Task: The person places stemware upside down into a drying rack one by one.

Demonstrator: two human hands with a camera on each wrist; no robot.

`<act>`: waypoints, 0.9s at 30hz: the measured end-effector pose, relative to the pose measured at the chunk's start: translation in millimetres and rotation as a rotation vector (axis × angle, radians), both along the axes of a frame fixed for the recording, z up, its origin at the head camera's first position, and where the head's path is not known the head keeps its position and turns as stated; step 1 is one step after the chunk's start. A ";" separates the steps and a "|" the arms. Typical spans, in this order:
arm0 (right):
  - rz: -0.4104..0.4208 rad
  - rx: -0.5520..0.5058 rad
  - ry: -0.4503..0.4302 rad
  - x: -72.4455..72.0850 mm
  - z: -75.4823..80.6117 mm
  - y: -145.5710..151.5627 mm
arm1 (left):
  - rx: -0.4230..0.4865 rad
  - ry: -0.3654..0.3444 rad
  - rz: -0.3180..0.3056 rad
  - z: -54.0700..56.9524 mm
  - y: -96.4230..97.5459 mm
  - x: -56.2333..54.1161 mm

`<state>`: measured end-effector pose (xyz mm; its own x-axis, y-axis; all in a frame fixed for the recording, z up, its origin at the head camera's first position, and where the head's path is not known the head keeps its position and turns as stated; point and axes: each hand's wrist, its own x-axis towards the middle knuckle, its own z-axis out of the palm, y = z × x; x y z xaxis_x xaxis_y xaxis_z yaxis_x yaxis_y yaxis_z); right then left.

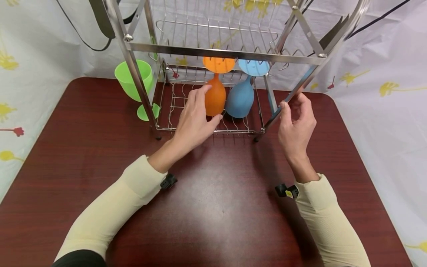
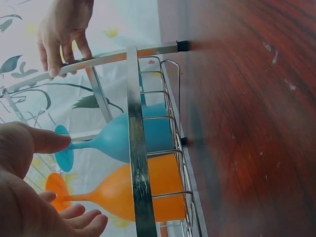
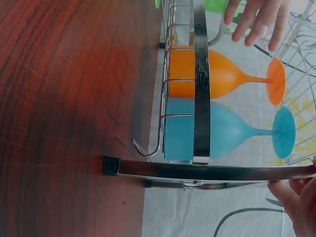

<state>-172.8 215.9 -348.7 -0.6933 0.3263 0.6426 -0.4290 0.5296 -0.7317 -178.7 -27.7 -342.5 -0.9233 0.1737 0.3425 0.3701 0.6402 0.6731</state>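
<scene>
An orange goblet (image 1: 215, 98) and a blue goblet (image 1: 241, 98) stand upside down, side by side, on the lower tier of a metal dish rack (image 1: 213, 51). My left hand (image 1: 195, 120) is before the orange one, its thumb and fingers spread. In the right wrist view, the left fingers (image 3: 259, 22) hang near that goblet's foot with a gap between. My right hand (image 1: 297, 129) pinches the rack's right front leg between thumb and fingers; the left wrist view shows those fingers (image 2: 54, 54) over the leg.
A green goblet (image 1: 126, 83) stands upright on the dark wood table (image 1: 213, 207), left of the rack. The rack's upper wire tier (image 1: 217, 27) overhangs the goblets. Behind hangs a white sheet (image 1: 377, 63) printed with flowers and leaves.
</scene>
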 end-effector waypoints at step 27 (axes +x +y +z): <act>-0.006 0.009 0.001 -0.7 -2.2 0.0 | 0.119 0.133 0.017 -2.8 -17.7 23.1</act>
